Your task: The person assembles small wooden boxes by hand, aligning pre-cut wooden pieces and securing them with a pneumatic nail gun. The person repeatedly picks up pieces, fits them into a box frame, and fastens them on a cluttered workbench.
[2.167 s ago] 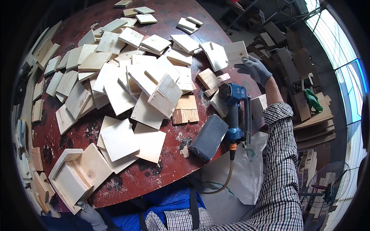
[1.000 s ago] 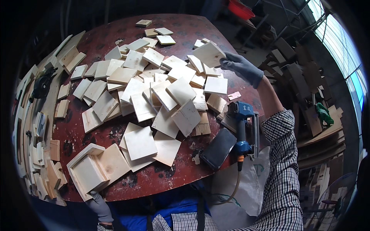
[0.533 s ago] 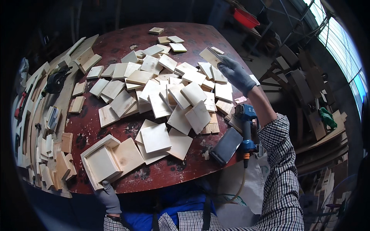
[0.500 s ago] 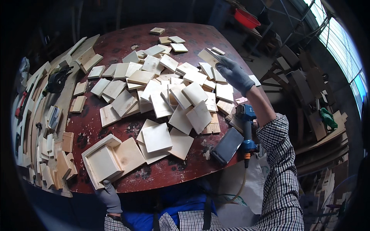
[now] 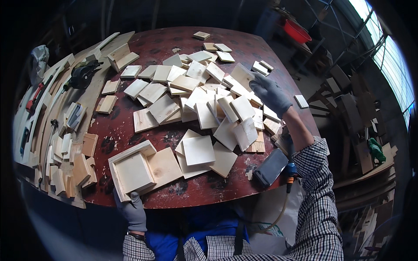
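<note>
My left hand (image 5: 132, 211), in a grey work glove, grips the near corner of a small open wooden box (image 5: 130, 172) at the table's front edge, thumb up against its wall. A flat wooden board (image 5: 161, 170) lies at the box's right side. Over the far right of a heap of square boards (image 5: 200, 95), my gloved right hand (image 5: 271, 93) is closed on a thin wooden board (image 5: 242, 75), held tilted at its right edge. A blue air nailer (image 5: 290, 168) lies below the right forearm, which partly covers it.
A dark grey box-shaped thing (image 5: 271, 167) lies by the nailer, whose hose (image 5: 281, 213) hangs over the front edge. Left stand offcuts (image 5: 82, 168), a black power tool (image 5: 83, 75) and red-handled tool (image 5: 35, 98). A red basin (image 5: 297, 31) is beyond the red table (image 5: 196, 191).
The view has shifted, so the table appears farther right. My right hand has brought its board left and nearer over the heap. My left hand stays on the box.
</note>
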A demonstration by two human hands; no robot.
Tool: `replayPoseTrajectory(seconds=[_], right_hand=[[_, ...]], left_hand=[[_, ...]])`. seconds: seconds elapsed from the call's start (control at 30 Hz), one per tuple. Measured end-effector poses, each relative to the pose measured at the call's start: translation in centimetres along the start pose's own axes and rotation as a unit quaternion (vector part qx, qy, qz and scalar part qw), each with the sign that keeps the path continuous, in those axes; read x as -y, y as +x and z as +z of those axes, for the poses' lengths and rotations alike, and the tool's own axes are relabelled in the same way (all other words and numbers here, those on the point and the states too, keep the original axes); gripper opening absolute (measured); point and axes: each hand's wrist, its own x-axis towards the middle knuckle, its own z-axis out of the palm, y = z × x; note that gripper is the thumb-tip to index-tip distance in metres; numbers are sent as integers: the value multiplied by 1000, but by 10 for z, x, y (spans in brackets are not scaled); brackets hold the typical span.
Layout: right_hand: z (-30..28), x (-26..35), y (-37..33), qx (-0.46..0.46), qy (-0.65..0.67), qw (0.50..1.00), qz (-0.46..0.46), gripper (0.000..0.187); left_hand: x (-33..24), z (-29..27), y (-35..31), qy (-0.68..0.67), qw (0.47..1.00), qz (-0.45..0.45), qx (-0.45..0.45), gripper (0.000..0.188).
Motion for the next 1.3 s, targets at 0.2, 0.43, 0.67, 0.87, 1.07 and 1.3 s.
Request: replayPoseTrajectory(seconds=[0.2,0.43,0.67,0.87,1.07,1.3], right_hand=[[8,1,9,1,-124,992,12,38],[16,1,24,277,-254,925,63,67],[99,-7,120,58,-268,957,95,75],[144,-59,158,79,-225,944,227,83],[152,-54,155,-43,-225,963,140,33],[103,-23,113,-82,421,901,61,49]], left_hand=[[3,0,0,15,1000,17,-11,68],[-8,-2,3,17,999,41,-19,66],[4,-3,-2,16,1000,17,-12,67],[-17,-3,5,3,1000,17,-2,66],[-14,-8,3,29,999,39,-22,66],[-24,-3,8,-7,999,32,-22,68]])
